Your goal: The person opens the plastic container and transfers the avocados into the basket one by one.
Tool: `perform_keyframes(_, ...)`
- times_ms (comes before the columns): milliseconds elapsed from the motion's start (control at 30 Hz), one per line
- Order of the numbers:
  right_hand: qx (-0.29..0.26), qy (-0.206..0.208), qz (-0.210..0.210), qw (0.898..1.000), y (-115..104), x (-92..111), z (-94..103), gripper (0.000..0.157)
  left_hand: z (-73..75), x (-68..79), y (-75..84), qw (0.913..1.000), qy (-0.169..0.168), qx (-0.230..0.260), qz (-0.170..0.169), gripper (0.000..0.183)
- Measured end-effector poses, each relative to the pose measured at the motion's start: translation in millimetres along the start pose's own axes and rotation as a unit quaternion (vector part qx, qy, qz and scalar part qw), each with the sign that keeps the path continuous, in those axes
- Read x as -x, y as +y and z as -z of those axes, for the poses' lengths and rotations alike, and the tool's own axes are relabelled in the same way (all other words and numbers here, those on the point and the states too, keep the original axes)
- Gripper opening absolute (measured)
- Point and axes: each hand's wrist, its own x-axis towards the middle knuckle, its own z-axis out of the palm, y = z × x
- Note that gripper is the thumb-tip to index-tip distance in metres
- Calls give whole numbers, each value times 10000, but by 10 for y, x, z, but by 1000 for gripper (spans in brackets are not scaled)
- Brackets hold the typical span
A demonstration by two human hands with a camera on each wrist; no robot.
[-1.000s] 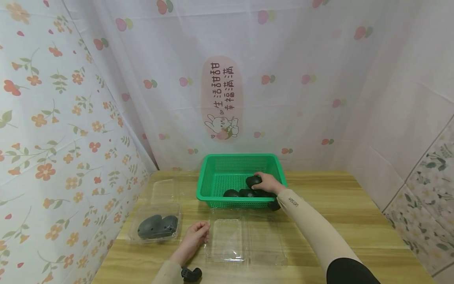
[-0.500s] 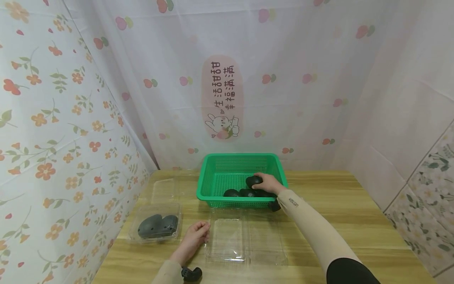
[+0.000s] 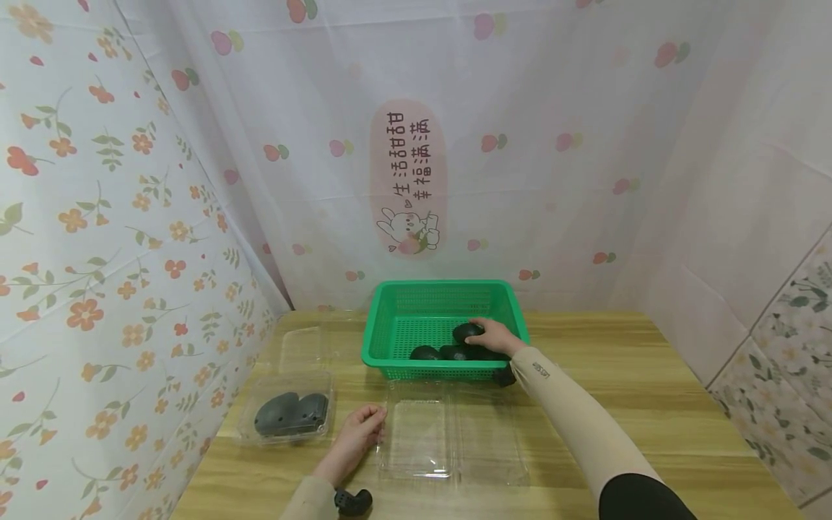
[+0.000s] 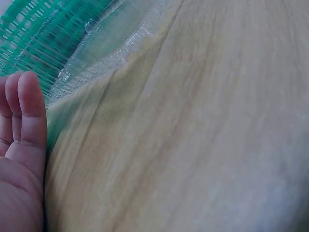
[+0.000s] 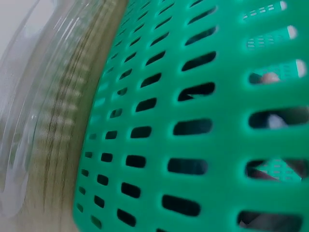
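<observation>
My right hand (image 3: pixel 494 336) is inside the green plastic basket (image 3: pixel 373 357) and grips a dark avocado (image 3: pixel 466 332). Below that hand, several more avocados (image 3: pixel 425 353) lie along the basket's near side. Through the basket wall (image 5: pixel 159 111) in the right wrist view, only bits of what is inside show. On the table, my left hand (image 3: pixel 357 433) pinches the left edge of an open clear plastic clamshell box (image 3: pixel 419 440), whose lid (image 3: pixel 490 444) lies flat to the right. In the left wrist view, several fingers (image 4: pixel 33 104) stand up beside the clear box (image 4: pixel 104 63).
Left of my left hand sits another clear clamshell box (image 3: pixel 328 404) with dark avocados (image 3: pixel 279 414) inside, its lid (image 3: pixel 300 350) spread toward the back. Both boxes and the basket rest on the wooden table (image 3: pixel 604 404). A patterned curtain (image 3: pixel 552 209) hangs behind.
</observation>
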Motion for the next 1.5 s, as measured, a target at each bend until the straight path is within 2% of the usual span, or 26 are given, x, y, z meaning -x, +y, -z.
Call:
perform_keyframes(333, -108, -57, -62, 9999, 21, 60, 9, 56, 1, -14, -30, 10000, 3, 11, -17, 17)
perform_keyframes(600, -122, 174, 111, 9997, -25, 125, 39, 57, -6, -22, -35, 10000, -12, 54, -72, 18)
perform_keyframes(767, -337, 398, 353, 9980, -149, 308, 88, 55, -19, -17, -33, 9999, -20, 60, -141, 18)
perform_keyframes(967, -329, 705, 863, 9932, -322, 661, 55, 53, -27, -3, -21, 9999, 40, 27, -89, 21)
perform_keyframes(1233, -196, 1306, 950, 9867, -601, 1086, -137, 31, -13, 5, -27, 9999, 77, 24, -80, 25)
perform_keyframes(1367, -106, 1148, 988, 9884, -665, 1217, -320, 20, -9, -3, -40, 9999, 100, 19, -119, 24)
perform_keyframes(1500, -105, 770, 839, 9934, -661, 1269, -532, 21, -12, -7, -40, 9997, 107, -4, -221, 22)
